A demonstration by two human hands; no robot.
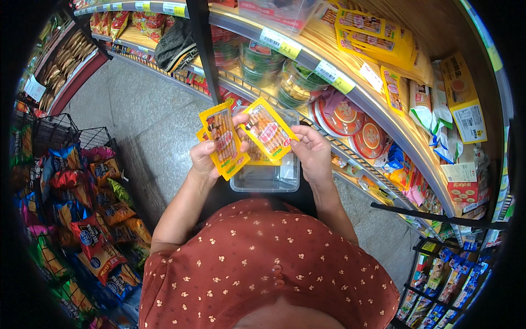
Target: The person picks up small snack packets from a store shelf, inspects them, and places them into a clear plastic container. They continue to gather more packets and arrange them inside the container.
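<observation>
My left hand (205, 158) grips a few yellow snack packets (224, 140), fanned and overlapping, its thumb across their front. Between the fingertips of my right hand (312, 150) is the lower right corner of another yellow packet (269, 129) with a clear window showing brown sticks; fingers of my left hand touch its left edge. Below both hands a clear plastic bin (265, 185) rests on my lap, with a further yellow packet (261, 158) partly hidden at its top.
A curved wooden shelf (353, 70) with price tags runs along the right, bearing stacked yellow packets (370, 35). Under it are round red-lidded tubs (370, 137) behind a wire rail. Wire baskets of bagged snacks (96, 242) stand at the left. A dark fabric bag (176, 43) rests on the far shelf.
</observation>
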